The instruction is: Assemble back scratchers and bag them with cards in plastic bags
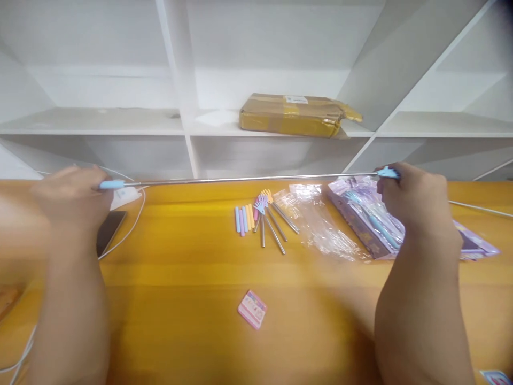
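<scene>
Stretched across the view is a telescopic back scratcher (pixel 240 178), its thin metal rod drawn out long between my hands. My left hand (pixel 74 192) is closed around its light blue handle. At the other end, my right hand (pixel 412 192) grips the light blue hand-shaped head. Below the rod, several more back scratcher heads with metal rods (pixel 272 219) lie in a fan on the table. Beside them is a row of loose coloured handles (pixel 243 219) in blue, purple and yellow. Under my right hand sits a purple box (pixel 360 214) with a wrapped blue back scratcher inside.
Clear plastic wrappers (pixel 328 230) lie left of the purple box. A small pink card-like pack (pixel 252 309) is nearer me on the wooden table (pixel 180 310). A dark phone-like slab (pixel 110 232) and white cable (pixel 138 222) are at left. A taped cardboard box (pixel 292 115) rests on the white shelf.
</scene>
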`<action>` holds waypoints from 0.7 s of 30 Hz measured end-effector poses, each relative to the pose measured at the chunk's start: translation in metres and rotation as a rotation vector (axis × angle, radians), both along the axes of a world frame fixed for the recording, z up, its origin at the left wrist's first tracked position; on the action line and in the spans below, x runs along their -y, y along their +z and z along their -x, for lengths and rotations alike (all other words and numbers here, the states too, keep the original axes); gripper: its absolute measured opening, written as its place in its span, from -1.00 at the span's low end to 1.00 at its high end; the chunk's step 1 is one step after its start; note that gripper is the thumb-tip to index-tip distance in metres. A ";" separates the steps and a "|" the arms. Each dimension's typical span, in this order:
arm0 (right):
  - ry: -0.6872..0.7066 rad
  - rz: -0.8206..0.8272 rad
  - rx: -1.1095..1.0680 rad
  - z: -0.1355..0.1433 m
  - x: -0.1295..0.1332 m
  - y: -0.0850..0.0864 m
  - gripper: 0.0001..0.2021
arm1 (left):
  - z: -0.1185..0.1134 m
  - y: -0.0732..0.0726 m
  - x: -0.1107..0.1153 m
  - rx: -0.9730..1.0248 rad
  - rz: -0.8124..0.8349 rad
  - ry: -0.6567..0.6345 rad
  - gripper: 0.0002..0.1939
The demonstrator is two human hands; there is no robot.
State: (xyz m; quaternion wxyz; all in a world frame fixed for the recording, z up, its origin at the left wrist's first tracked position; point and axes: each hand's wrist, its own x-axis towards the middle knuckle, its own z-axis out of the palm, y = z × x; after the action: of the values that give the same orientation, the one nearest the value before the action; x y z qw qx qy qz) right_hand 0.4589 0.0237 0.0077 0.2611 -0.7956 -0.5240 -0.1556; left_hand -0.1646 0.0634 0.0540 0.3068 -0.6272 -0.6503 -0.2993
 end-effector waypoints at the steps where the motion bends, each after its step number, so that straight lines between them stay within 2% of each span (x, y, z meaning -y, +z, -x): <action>1: -0.019 0.023 0.031 0.000 0.001 0.001 -0.69 | -0.003 0.000 0.000 0.001 -0.002 -0.009 -0.81; 6: -0.013 0.020 0.061 -0.002 0.001 0.001 -0.64 | -0.013 0.001 0.004 0.011 0.016 -0.006 -0.89; 9: -0.023 0.079 0.063 0.000 0.001 0.001 -0.65 | -0.012 -0.002 0.006 -0.019 0.049 -0.038 -0.91; 13: -0.026 0.136 -0.018 0.011 0.002 0.004 -0.65 | -0.014 -0.009 0.005 -0.043 0.102 0.001 -0.81; 17: -0.059 0.033 -0.137 0.021 0.004 0.007 -0.59 | -0.019 -0.010 0.005 -0.055 0.247 0.038 -0.77; 21: -0.017 0.073 -0.049 0.018 0.004 0.004 -0.64 | -0.022 -0.006 0.008 -0.057 0.365 0.121 -0.82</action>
State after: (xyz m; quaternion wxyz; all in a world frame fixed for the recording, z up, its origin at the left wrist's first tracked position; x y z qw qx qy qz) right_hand 0.4409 0.0201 0.0121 0.2435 -0.8127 -0.5159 -0.1190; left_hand -0.1424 0.0556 0.0476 0.2235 -0.6404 -0.7214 -0.1396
